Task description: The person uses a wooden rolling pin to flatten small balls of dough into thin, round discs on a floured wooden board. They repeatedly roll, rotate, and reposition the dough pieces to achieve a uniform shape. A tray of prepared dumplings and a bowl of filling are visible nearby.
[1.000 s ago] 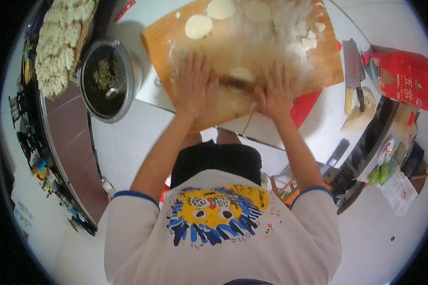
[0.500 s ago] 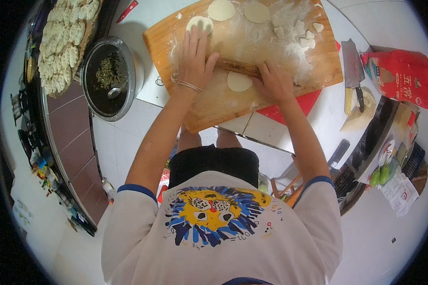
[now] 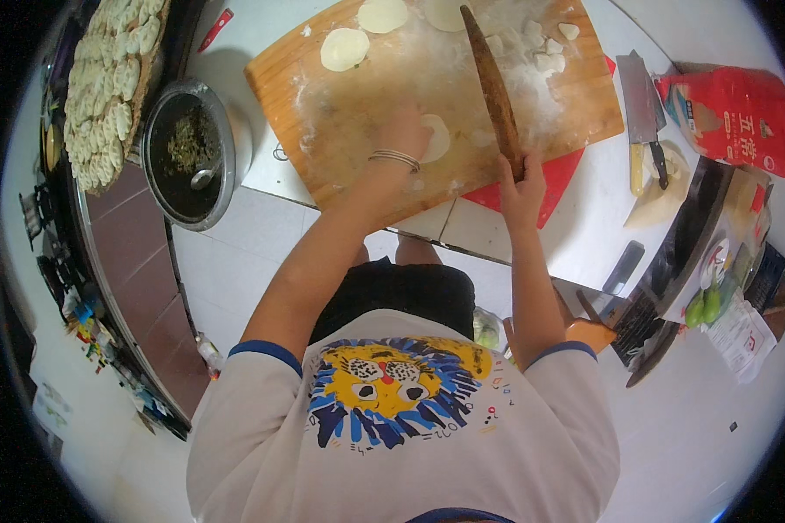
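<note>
My right hand (image 3: 523,187) is wrapped round the near end of a wooden rolling pin (image 3: 494,87), which tapers toward its ends. The pin points away over the floured wooden board (image 3: 344,122). My left hand (image 3: 401,138) is at the left edge of a small round dough wrapper (image 3: 436,139); motion blurs its fingers, so their grip is unclear. Toward the far left of the board lie more flat rounds, among them one dough round (image 3: 344,49) and another wrapper (image 3: 382,14). Several small dough pieces (image 3: 549,63) sit at the far right in loose flour.
Left of the board stands a metal bowl (image 3: 228,166) of dark green filling with a spoon (image 3: 202,179). A tray of shaped dumplings (image 3: 113,87) is beyond it. At right are a cleaver (image 3: 638,96), a black-handled knife (image 3: 659,166) and a red bag (image 3: 741,122).
My left hand has left the rolling pin and moved right and nearer, to the small wrapper. My right hand has swung the pin from crosswise to pointing away, off the wrapper.
</note>
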`<state>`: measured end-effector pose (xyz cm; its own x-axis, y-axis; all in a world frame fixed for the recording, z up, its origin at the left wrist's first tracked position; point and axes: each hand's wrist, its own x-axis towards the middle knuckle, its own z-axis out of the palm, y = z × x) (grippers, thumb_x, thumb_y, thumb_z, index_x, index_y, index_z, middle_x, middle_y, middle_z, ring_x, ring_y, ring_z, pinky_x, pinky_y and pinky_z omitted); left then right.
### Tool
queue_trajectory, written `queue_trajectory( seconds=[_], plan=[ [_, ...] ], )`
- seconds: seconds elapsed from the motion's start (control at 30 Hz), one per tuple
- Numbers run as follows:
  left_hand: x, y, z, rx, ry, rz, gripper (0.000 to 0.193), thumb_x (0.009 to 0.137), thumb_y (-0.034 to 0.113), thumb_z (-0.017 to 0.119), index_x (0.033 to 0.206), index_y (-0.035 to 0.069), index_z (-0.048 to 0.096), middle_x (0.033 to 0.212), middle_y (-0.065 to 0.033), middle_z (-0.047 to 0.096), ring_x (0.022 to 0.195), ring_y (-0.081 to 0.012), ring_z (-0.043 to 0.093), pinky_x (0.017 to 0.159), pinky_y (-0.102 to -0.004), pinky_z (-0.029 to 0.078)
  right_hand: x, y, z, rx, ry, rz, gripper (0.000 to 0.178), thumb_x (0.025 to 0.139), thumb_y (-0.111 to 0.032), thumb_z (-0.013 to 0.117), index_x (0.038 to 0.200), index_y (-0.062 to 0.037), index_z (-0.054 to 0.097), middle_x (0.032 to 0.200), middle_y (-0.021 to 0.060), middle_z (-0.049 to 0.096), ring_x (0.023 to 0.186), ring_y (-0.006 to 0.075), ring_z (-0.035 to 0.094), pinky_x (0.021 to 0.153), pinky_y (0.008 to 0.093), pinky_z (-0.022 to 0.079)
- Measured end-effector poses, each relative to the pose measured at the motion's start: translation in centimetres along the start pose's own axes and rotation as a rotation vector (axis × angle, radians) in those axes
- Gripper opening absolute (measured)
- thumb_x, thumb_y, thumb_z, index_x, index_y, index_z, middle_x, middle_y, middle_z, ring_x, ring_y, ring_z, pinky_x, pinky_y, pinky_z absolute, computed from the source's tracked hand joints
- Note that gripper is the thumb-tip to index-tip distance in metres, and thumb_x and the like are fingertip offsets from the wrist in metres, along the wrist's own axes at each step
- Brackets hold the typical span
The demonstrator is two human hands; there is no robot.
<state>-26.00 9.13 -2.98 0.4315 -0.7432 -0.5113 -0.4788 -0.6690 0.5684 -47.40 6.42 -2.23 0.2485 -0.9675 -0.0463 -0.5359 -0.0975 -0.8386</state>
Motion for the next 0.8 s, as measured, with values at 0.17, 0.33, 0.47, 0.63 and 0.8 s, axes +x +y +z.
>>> queue_trajectory(
  seconds=[0.17, 0.33, 0.47, 0.63, 0.8],
  plan=[
    [-0.6, -0.5, -0.3, 0.343, 0.146, 0.336, 0.036, 0.072, 0.016, 0.074, 0.1, 0.004, 0.055, 0.095, -0.0183, 0.061, 0.096, -0.0373, 0.059, 0.08, -0.0473, 0.048, -0.7, 0.7, -0.1, 0.022, 0.013, 0.011, 0.026, 0.088, -0.019, 0.067, 0.101, 0.0011, 0.058, 0.083, 0.0087, 0.056, 0.074, 0.0146, 0.051, 0.065, 0.028, 0.043],
    [-1.4, -0.2, 0.6, 0.105, 0.127, 0.132, 0.03, 0.075, 0.018, 0.072, 0.098, 0.005, 0.057, 0.089, -0.017, 0.06, 0.087, -0.0365, 0.06, 0.077, -0.0478, 0.048, -0.9, 1.3, -0.4, 0.026, 0.021, 0.031, 0.025, 0.089, -0.02, 0.067, 0.101, 0.0008, 0.059, 0.077, 0.0072, 0.057, 0.07, 0.0131, 0.053, 0.062, 0.0274, 0.044],
    [-0.9, -1.1, 1.1, 0.179, 0.154, 0.203, 0.029, 0.078, 0.02, 0.071, 0.097, 0.004, 0.057, 0.09, -0.0181, 0.062, 0.087, -0.0372, 0.06, 0.076, -0.0473, 0.048, -1.0, 1.9, -0.4, 0.05, 0.007, 0.067, 0.024, 0.089, -0.019, 0.066, 0.1, 0.0002, 0.059, 0.072, 0.0051, 0.055, 0.064, 0.0112, 0.05, 0.059, 0.0261, 0.042],
    [-2.6, -2.5, -0.1, 0.128, 0.214, 0.535, 0.019, 0.082, 0.014, 0.067, 0.093, 0.002, 0.057, 0.086, -0.0157, 0.063, 0.08, -0.0314, 0.063, 0.07, -0.0413, 0.05, -1.1, 1.1, -0.4, 0.043, -0.003, 0.12, 0.024, 0.085, -0.017, 0.069, 0.097, 0.0012, 0.059, 0.08, 0.0139, 0.058, 0.073, 0.0231, 0.056, 0.067, 0.0334, 0.046],
    [-5.8, -4.1, -0.3, -0.519, 0.224, 0.221, 0.009, 0.087, 0.004, 0.061, 0.095, 0.001, 0.056, 0.081, -0.0083, 0.061, 0.074, -0.0169, 0.06, 0.069, -0.0298, 0.049, -1.0, 0.3, -0.6, -0.07, -0.06, 0.036, 0.025, 0.084, -0.018, 0.071, 0.096, 0.0004, 0.059, 0.077, 0.0141, 0.054, 0.073, 0.0259, 0.055, 0.065, 0.0338, 0.045]
  ],
)
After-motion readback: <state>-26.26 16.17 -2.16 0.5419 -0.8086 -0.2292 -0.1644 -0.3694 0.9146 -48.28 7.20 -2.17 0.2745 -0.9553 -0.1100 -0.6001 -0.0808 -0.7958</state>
